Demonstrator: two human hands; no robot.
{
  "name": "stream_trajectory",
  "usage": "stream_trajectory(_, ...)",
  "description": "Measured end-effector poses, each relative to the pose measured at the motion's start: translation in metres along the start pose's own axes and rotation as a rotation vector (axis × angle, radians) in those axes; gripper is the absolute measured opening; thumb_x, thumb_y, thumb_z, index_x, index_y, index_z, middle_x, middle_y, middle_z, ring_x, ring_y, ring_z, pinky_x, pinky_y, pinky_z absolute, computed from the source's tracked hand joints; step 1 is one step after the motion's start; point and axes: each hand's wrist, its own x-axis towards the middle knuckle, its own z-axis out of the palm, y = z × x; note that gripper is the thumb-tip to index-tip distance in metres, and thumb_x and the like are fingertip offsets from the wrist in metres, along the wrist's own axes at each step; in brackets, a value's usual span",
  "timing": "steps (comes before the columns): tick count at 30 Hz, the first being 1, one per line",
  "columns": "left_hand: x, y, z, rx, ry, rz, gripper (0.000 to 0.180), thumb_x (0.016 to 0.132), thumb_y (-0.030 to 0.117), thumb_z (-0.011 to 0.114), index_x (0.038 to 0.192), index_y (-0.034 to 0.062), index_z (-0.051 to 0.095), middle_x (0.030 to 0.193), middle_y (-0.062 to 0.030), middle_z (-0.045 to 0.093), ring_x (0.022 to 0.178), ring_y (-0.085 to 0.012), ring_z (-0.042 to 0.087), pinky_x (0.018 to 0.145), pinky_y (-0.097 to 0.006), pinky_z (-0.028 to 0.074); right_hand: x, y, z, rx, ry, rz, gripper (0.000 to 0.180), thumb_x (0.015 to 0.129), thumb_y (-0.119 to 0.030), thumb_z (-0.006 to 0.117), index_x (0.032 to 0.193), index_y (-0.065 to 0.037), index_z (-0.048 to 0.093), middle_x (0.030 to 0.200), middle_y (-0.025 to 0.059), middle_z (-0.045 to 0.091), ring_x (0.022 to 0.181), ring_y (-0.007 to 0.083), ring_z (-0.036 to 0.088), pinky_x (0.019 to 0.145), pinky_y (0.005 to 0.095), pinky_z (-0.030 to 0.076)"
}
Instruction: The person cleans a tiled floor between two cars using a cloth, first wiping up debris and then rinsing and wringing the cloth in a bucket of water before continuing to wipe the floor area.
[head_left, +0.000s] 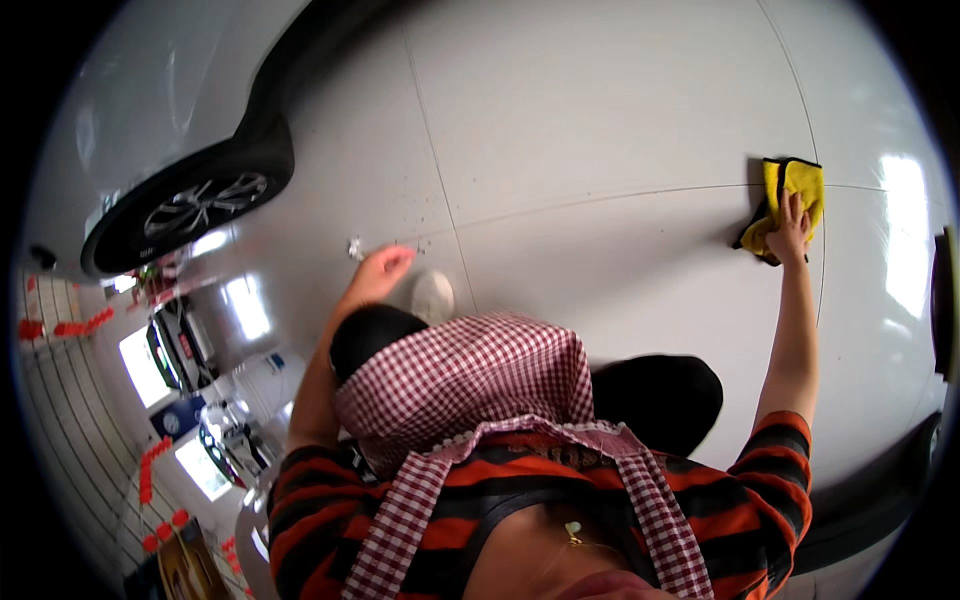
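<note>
Far out to the right, my right hand (790, 232) presses on a yellow cloth (800, 180) with black edging, bunched on the pale tiled floor (600, 130). Its fingers lie over the cloth's folds. My left hand (385, 268) is low over the floor in front of my left knee, with its fingers curled together. What they hold, if anything, is too small to tell. Just left of those fingers lies a small crumpled white scrap (354, 247). Dark specks of dirt (422, 246) are scattered on the floor beside and beyond this hand.
A car's wheel (200, 205) and pale body stand at the upper left. My white shoe (432, 297) is close to my left hand. I crouch in a checked apron (470, 370). Another dark vehicle edge (880, 480) shows at the lower right. Cars and red decorations appear at the far left.
</note>
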Motion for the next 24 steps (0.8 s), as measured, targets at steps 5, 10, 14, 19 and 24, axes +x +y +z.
stream_trajectory(5,0.051,-0.096,0.058,-0.117,-0.205,-0.025,0.024,0.085,0.017,0.060,0.105,0.0036,0.062,0.088,-0.0032,0.065,0.074,-0.0090,0.056,0.066,-0.025,0.047,-0.048,-0.133,-0.086,-0.066,-0.139,-0.109,0.094,0.067,-0.016,0.068,0.143,-0.033,0.015,0.151,0.0017,0.013,0.137,0.0376,0.013,0.105,0.0539,0.025)
stream_trajectory(10,0.056,-0.163,0.097,-0.283,-0.766,0.024,0.030,0.087,0.019,0.060,0.111,0.0022,0.059,0.102,-0.0035,0.063,0.083,-0.0094,0.057,0.071,-0.024,0.047,-0.157,-0.368,-0.013,0.113,-0.182,-0.320,0.096,0.061,-0.033,0.075,0.141,-0.030,0.022,0.149,0.0038,0.014,0.135,0.0373,0.013,0.095,0.0674,0.022)
stream_trajectory(14,0.083,-0.129,0.089,-0.227,-1.208,0.138,0.031,0.089,0.020,0.057,0.114,0.0023,0.058,0.106,-0.0043,0.063,0.088,-0.0108,0.058,0.077,-0.025,0.045,-0.262,-0.486,0.070,0.155,-0.071,-0.491,0.080,0.068,-0.044,0.068,0.138,-0.033,0.031,0.149,-0.0013,0.016,0.135,0.0311,0.017,0.099,0.0632,0.022)
stream_trajectory(19,0.076,-0.126,0.062,-0.162,-1.306,0.086,0.031,0.090,0.020,0.051,0.115,0.0023,0.058,0.111,-0.0040,0.061,0.095,-0.0122,0.057,0.082,-0.025,0.043,-0.290,-0.497,0.096,0.089,0.054,-0.640,0.043,0.081,-0.024,0.055,0.123,-0.032,0.050,0.145,-0.0087,0.027,0.132,0.0209,0.026,0.096,0.0514,0.029)
stream_trajectory(24,0.081,-0.184,0.065,-0.086,-1.248,0.137,0.036,0.090,0.020,0.049,0.121,0.0017,0.052,0.119,-0.0061,0.057,0.101,-0.0142,0.056,0.085,-0.027,0.043,-0.252,-0.435,0.116,0.014,0.299,-0.460,0.049,0.075,-0.028,0.061,0.122,-0.038,0.049,0.141,-0.0098,0.030,0.128,0.0224,0.029,0.094,0.0525,0.032)
